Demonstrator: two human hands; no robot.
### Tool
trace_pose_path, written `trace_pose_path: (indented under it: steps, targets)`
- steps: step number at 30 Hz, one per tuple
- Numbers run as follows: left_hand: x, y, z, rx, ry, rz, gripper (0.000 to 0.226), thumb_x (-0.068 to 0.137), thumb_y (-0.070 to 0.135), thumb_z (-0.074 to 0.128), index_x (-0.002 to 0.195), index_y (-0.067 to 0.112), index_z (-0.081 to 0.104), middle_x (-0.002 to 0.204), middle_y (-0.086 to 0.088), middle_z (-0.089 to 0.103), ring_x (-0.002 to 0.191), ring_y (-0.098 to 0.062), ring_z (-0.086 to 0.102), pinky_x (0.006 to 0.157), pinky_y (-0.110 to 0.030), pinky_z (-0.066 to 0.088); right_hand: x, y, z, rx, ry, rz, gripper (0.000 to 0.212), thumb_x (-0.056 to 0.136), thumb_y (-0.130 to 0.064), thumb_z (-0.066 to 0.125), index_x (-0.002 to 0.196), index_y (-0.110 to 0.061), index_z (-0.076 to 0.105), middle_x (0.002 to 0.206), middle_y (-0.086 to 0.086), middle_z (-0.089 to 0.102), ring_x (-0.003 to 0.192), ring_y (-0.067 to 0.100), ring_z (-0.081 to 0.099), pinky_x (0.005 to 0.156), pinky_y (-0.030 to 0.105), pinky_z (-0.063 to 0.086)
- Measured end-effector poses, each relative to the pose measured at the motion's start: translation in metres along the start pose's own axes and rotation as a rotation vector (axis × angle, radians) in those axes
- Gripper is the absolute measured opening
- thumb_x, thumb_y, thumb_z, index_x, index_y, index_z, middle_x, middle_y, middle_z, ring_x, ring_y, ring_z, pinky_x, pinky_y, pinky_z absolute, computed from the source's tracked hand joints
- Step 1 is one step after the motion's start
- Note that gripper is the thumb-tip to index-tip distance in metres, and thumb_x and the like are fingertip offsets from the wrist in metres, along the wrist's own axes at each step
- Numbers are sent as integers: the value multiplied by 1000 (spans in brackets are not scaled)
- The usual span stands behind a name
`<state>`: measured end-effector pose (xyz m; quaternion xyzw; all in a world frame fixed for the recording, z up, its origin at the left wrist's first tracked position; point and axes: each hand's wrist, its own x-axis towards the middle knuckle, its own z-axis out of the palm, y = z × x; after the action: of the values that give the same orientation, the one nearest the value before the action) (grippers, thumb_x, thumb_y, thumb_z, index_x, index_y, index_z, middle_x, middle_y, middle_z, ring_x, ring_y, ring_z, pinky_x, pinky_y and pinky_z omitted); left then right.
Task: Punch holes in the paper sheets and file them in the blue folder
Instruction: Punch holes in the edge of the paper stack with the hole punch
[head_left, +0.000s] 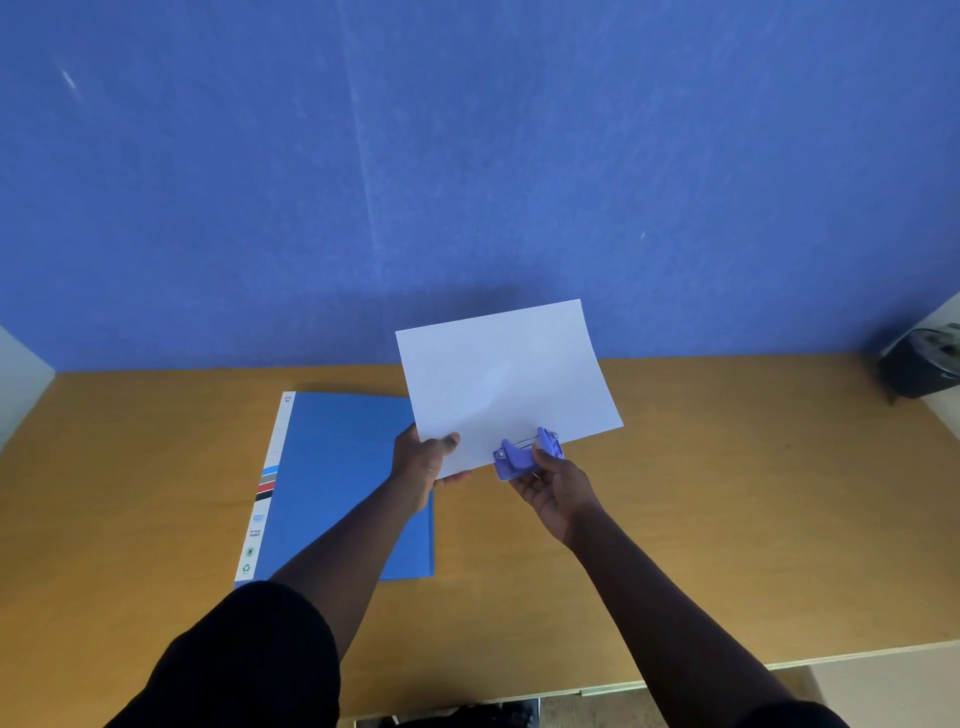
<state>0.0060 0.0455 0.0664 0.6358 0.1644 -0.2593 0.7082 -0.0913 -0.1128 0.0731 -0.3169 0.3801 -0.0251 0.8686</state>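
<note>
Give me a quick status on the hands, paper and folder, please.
Left hand grips paper sheet; right hand holds hole punch on its near edge. Blue folder closed on desk. Nothing obstructing.

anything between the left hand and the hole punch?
Head view: only the near edge of the paper sheet spans it, held up off the table. Left hand grips one corner; the hole punch, in the right hand, sits on that edge.
</note>
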Motion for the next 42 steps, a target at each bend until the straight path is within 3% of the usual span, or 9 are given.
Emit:
trace_pose_path:
  steps: [6,20,27,31,37,42]
  targets:
    - [1,2,2,-5,-12,4,31,84,2,70,109,17,60,110,-9,64,99,-35,62,64,-45,61,-1,-2,1,1,-3,-8,34,94,-4,58,126,1,48,107,20,63,99,33,65,98,45,49]
    - [-1,1,8,-18,-12,-14,31,83,2,71,108,16,60,108,-11,63,98,-37,62,55,-40,60,1,-7,-1,8,17,1,31,95,-3,56,124,0,45,108,23,61,104,36,63,101,48,48]
    - [0,-1,8,-30,-3,-19,34,83,1,70,112,14,60,112,-11,63,100,-36,62,58,-42,60,0,-8,-1,0,13,8,29,94,-4,57,120,-3,46,113,24,61,107,36,63,94,45,52]
    - [-1,-1,7,-26,1,-16,33,83,1,70,111,15,59,109,-10,63,95,-32,61,62,-45,61,1,-8,-1,-13,13,8,32,95,-5,57,124,-3,45,112,23,62,114,38,61,97,46,50]
    - [-2,0,7,-21,3,-7,33,83,1,70,111,16,59,111,-10,62,98,-34,61,54,-39,60,1,-8,-2,-30,19,-2,34,95,-4,56,128,-3,46,108,22,64,103,36,65,89,44,53]
    - [-3,-1,7,-14,-4,1,32,83,1,70,109,17,59,109,-10,62,93,-32,61,55,-40,60,1,-7,-2,-37,32,-7,36,95,-3,55,130,-2,46,110,23,64,108,37,64,93,46,52]
